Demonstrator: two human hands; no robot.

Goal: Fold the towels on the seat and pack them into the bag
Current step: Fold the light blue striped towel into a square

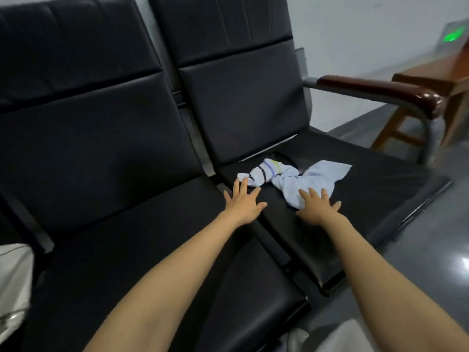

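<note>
A crumpled white towel point(294, 177) with black, blue and yellow-green stripes at one end lies on the right black seat point(380, 179). Whether it is one towel or two twisted together is unclear. My left hand point(243, 201) reaches out flat with fingers spread, its fingertips at the striped end near the gap between the seats. My right hand point(318, 205) is also flat with straight fingers, fingertips touching the towel's near edge. Something white point(12, 283) shows at the left edge; I cannot tell whether it is the bag.
Two black padded seats stand side by side, the left seat point(127, 250) beneath my left forearm. A dark red armrest point(380, 91) on a metal frame bounds the right seat. A wooden stool point(431, 80) stands beyond it on the grey floor point(431, 250).
</note>
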